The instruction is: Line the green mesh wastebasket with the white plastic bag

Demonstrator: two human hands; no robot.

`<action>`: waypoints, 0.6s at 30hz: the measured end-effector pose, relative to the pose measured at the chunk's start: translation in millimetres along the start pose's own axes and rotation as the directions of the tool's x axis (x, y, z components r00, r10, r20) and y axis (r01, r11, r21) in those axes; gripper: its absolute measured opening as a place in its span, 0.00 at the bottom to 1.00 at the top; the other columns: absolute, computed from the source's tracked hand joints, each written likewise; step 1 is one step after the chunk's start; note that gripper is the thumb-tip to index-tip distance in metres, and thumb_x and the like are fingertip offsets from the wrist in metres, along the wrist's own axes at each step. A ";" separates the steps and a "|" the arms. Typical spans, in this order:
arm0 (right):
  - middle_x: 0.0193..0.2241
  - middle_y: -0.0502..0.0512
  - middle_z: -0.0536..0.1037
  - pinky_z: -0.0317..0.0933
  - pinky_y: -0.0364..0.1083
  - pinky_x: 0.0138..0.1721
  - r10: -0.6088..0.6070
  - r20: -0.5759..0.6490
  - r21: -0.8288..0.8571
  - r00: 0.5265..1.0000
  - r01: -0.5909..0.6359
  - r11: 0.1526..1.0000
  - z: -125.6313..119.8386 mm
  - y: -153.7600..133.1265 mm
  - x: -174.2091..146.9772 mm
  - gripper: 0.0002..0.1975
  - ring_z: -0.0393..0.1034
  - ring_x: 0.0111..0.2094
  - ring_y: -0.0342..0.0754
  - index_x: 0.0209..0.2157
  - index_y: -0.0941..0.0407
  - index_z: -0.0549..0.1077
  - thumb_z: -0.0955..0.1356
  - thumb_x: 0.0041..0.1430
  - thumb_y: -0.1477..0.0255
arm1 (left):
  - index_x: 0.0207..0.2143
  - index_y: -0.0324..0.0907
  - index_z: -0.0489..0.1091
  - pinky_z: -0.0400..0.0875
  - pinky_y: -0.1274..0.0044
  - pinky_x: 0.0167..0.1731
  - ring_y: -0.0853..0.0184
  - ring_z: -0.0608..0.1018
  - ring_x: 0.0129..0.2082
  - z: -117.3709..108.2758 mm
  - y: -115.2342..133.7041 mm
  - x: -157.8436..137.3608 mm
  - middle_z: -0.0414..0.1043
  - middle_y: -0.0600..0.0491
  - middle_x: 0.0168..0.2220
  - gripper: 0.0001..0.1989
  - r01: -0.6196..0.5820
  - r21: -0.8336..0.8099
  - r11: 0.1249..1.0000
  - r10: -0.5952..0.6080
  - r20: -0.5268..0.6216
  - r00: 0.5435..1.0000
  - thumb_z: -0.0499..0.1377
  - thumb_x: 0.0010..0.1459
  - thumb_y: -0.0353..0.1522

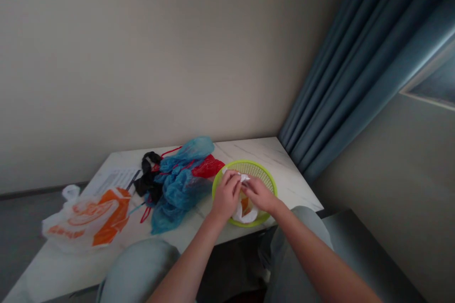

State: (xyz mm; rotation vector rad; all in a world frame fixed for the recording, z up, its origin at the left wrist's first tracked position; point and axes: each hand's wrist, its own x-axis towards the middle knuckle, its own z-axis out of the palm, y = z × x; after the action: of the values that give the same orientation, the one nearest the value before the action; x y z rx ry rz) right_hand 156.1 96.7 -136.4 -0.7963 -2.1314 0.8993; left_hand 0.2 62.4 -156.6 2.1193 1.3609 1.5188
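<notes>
A white plastic bag with orange print (pixel 244 216) lies gathered in a round lime-green mesh basket (pixel 273 183) near the table's front edge. Above the basket, my left hand (pixel 227 191) pinches the bag's upper part with bent fingers. My right hand (pixel 260 193) comes in from the other side, its fingers closed on the same white plastic. A small crumpled tip of the bag shows between both hands. My fingers hide part of the bag and the basket's middle.
Left of the basket lie crumpled blue bags (pixel 181 189), a red bag (pixel 209 166) and a black bag (pixel 146 182). Another white-and-orange bag (pixel 92 218) is spread at the marble-patterned table's (pixel 249 149) left. A blue curtain (pixel 330 80) hangs right; my knees flank the basket.
</notes>
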 end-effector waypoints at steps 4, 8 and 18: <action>0.35 0.55 0.78 0.63 0.46 0.41 0.089 -0.028 0.057 0.996 -0.088 0.994 3.1 -0.5 0.7 0.11 0.70 0.36 0.49 0.38 0.56 0.74 0.65 0.66 0.64 | 0.37 0.44 0.68 0.71 0.68 0.46 0.63 0.72 0.43 -1.4 -2.8 -0.3 0.66 0.50 0.43 0.03 0.007 -0.030 1.000 -0.007 0.014 1.000 0.56 0.62 0.28; 0.34 0.54 0.78 0.61 0.45 0.39 0.106 -0.038 0.061 0.994 -0.103 0.993 5.4 -0.9 4.7 0.13 0.69 0.34 0.48 0.39 0.56 0.75 0.64 0.67 0.62 | 0.38 0.44 0.67 0.72 0.67 0.45 0.63 0.72 0.43 3.9 -2.6 -2.6 0.66 0.49 0.44 0.06 0.051 0.005 0.999 -0.051 -0.017 0.999 0.57 0.59 0.25; 0.36 0.54 0.78 0.61 0.46 0.42 0.065 0.022 0.033 0.998 -0.066 0.997 4.3 -2.8 7.3 0.12 0.71 0.37 0.48 0.39 0.55 0.73 0.60 0.69 0.68 | 0.53 0.44 0.62 0.72 0.65 0.47 0.58 0.71 0.52 6.0 -11.4 -4.3 0.60 0.44 0.54 0.24 0.176 0.005 0.984 -0.174 -0.114 0.978 0.63 0.53 0.27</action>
State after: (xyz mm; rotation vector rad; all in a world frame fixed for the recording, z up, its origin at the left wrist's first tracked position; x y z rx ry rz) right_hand 147.7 99.0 -134.0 -0.8474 -2.1137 0.9790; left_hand -1.4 67.4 -169.0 1.8894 1.5560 1.5824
